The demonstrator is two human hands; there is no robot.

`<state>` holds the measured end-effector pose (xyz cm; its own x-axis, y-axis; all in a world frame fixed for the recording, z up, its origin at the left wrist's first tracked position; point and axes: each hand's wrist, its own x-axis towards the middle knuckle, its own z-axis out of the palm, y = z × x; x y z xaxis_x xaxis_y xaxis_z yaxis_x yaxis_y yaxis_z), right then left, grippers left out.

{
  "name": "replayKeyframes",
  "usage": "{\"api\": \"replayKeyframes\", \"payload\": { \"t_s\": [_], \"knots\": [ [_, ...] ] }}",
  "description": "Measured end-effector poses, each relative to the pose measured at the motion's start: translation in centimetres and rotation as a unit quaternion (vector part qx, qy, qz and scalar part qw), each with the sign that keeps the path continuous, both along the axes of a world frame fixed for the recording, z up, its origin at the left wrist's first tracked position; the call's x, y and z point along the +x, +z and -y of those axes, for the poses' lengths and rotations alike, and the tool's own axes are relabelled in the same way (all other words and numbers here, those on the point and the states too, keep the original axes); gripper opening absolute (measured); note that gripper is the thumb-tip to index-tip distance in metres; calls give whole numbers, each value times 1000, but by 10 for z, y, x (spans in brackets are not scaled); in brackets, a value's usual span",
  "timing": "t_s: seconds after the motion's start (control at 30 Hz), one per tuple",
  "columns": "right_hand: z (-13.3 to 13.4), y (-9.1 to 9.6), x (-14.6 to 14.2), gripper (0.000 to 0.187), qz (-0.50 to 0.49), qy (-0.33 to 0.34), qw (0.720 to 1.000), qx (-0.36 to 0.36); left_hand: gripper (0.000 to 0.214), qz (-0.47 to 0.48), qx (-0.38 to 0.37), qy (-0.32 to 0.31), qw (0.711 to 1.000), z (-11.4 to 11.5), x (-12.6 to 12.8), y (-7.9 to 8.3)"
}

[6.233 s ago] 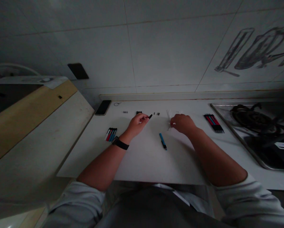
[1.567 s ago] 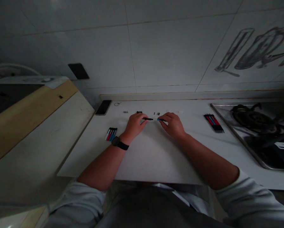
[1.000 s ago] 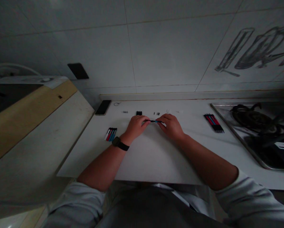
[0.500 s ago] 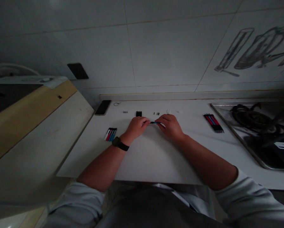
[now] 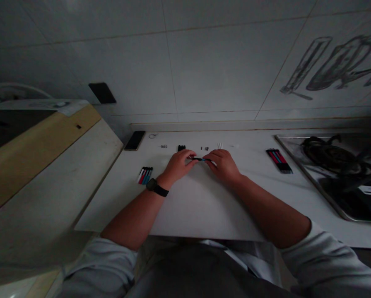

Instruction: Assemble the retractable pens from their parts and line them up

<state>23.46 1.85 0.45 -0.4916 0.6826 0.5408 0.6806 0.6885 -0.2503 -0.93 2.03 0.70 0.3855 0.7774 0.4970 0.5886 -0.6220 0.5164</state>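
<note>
My left hand (image 5: 178,164) and my right hand (image 5: 223,164) face each other over the white counter (image 5: 191,198), both pinched on one thin pen (image 5: 201,159) with a blue barrel and black end, held level between them. A dark watch sits on my left wrist. Behind the hands lie small rows of parts: tiny springs (image 5: 163,146), black caps (image 5: 181,147), short black pieces (image 5: 204,148) and white tubes (image 5: 220,145).
A group of finished pens (image 5: 145,174) lies left of my left wrist; another bundle of pens (image 5: 278,160) lies at the right. A dark phone (image 5: 135,140) rests at the back left. A gas hob (image 5: 337,165) fills the right side. A tiled wall rises behind.
Six seconds ago the blue barrel lay on the counter and my hands were apart. Now both hands hold the pen together; over the last second they have barely shifted.
</note>
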Motion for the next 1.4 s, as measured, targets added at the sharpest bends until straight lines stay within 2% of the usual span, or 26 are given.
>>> {"api": "replayKeyframes", "payload": {
  "t_s": [0.1, 0.23, 0.3, 0.4, 0.5, 0.6, 0.73, 0.8, 0.9, 1.0, 1.13, 1.27, 1.4],
  "knots": [
    [1, 1, 0, 22, -5, 0, 1000, 5, 15, -13, 2, 5, 1000, 0, -1, 1],
    [0, 0, 0, 21, -4, 3, 1000, 8, 30, -44, -13, -10, 999, -3, -1, 1],
    [-2, -2, 0, 20, -2, 5, 1000, 4, 24, -37, -16, -23, 999, -4, -1, 0],
    [-4, -5, 1, 20, -2, 3, 1000, -3, 4, -13, -9, -39, 999, -4, -2, -2],
    [-4, -5, 2, 20, -5, 3, 1000, -2, 15, -1, -4, -31, 1000, -2, -3, -1],
    [-2, -2, 0, 19, -5, 4, 1000, 1, 11, -9, -4, -23, 1000, -2, -3, -1],
    [0, 1, -1, 20, 1, 9, 1000, 4, 29, -24, -8, -27, 999, -6, -3, -5],
    [0, 0, -1, 20, 5, 11, 1000, 2, 23, -24, -13, -32, 999, -7, -3, -7],
    [-2, -2, 0, 19, 5, 8, 1000, -5, 4, -7, -10, -44, 999, -6, -3, -6],
    [-2, -3, 0, 19, 4, 5, 1000, -5, 17, 2, -5, -41, 999, -3, -3, -4],
    [0, -1, -1, 18, 5, 9, 1000, 3, 13, -11, -10, -30, 999, -4, -3, -4],
    [0, -2, -1, 18, 3, 17, 1000, 11, 25, -23, -15, -36, 999, -7, -3, -8],
    [-2, -5, 0, 19, 1, 16, 1000, 8, 5, -8, -11, -47, 999, -5, -3, -7]
  ]
}}
